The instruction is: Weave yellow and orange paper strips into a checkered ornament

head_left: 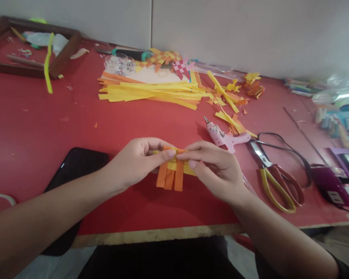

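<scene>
Between my two hands is a small weave of orange and yellow paper strips (170, 174), held just above the red table. Several orange ends hang down toward me, and yellow ends stick out at the sides. My left hand (147, 159) pinches its upper left part between thumb and fingers. From the other side, my right hand (216, 166) grips the upper right part, its fingertips close to the left thumb. The fingers hide part of the woven top. A pink glue gun (225, 137) lies just beyond my right hand.
Scissors (275, 174) with yellow and red handles lie right of my right hand. A black phone (75, 166) is under my left forearm. Loose yellow strips (151, 91) lie farther back, near a red-and-white woven fish (180, 69). A brown wooden frame (71, 48) sits at back left.
</scene>
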`<state>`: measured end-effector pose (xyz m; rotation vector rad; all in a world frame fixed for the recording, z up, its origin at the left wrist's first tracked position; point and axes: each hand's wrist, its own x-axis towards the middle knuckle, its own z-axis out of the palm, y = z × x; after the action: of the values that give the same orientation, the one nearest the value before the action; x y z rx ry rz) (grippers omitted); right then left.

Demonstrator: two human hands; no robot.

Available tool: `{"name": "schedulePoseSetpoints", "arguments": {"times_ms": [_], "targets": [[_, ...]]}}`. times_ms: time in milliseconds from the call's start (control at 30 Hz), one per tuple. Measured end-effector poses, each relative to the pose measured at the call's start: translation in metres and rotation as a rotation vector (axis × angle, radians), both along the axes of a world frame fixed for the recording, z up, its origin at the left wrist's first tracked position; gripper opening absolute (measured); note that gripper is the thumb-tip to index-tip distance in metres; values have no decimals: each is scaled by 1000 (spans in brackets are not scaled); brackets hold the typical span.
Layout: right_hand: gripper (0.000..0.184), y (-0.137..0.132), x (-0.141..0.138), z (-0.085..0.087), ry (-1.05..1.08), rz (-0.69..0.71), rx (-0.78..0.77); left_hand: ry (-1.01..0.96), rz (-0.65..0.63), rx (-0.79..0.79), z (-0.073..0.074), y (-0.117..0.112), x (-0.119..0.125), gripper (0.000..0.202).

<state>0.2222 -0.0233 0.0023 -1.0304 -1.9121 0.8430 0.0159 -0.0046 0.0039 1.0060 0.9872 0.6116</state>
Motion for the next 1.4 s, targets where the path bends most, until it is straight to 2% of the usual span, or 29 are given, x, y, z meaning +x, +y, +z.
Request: {"name": "schedulePoseSetpoints", "arguments": {"times_ms": [233,367,433,633,800,933,1067,1200,1400], "targets": [[12,2,-2,-5,37,-103,-92,-34,84,-15,-1,0,-1,44],[6,3,-3,-5,150,-166,-228,10,39,21,-1,0,-1,55],[9,2,-5,-4,198,-198,-287,14,6,35,0,0,0,63],[32,0,-8,-3,303,-220,-425,103,9,177,1,-2,3,48],[22,3,-3,-5,430,-145,-568,86,-27,181,1,-3,1,46],[21,5,2,-5,332,-122,-625,159,-49,228,0,-3,-1,49],[26,5,4,-8,276,-169,-611,218,25,298,1,-2,-2,48],[24,5,5,-11,296,-131,-645,205,104,303,3,-1,-1,50],[25,5,8,-14,332,-127,-675,197,128,305,2,-2,-3,49]]}}
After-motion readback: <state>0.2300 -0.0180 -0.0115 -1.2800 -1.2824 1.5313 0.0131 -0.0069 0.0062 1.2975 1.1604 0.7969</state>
